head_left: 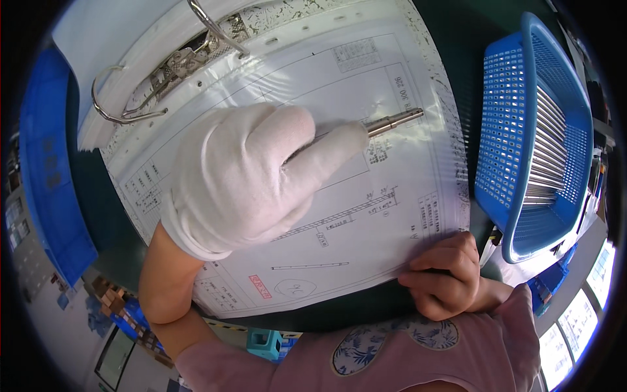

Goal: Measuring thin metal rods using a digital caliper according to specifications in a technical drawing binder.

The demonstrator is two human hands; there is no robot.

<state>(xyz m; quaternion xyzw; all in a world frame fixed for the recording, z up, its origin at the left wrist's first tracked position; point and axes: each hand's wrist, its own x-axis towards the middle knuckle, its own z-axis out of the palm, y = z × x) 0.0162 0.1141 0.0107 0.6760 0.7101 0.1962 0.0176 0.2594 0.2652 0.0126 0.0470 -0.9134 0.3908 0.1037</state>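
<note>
My left hand [238, 176], in a white knit glove, is closed round a slim metal rod [394, 122]. The rod's stepped, grooved end sticks out past the fingertips to the right; the rest is hidden in the glove. Under the hand lies a technical drawing [366, 255] in a clear plastic sleeve, bound in an open ring binder [127, 114]. At the drawing's lower right edge rests my right hand [446, 276], bare, with its fingers curled in. Whether those fingers pinch the sleeve I cannot tell.
On the right stands a blue perforated plastic basket [503, 130] holding several long metal rods [547, 144]. A blue bin [49, 170] is at the far left. The dark green tabletop [108, 186] shows around the binder. A teal block-shaped thing [264, 343] is below the table edge.
</note>
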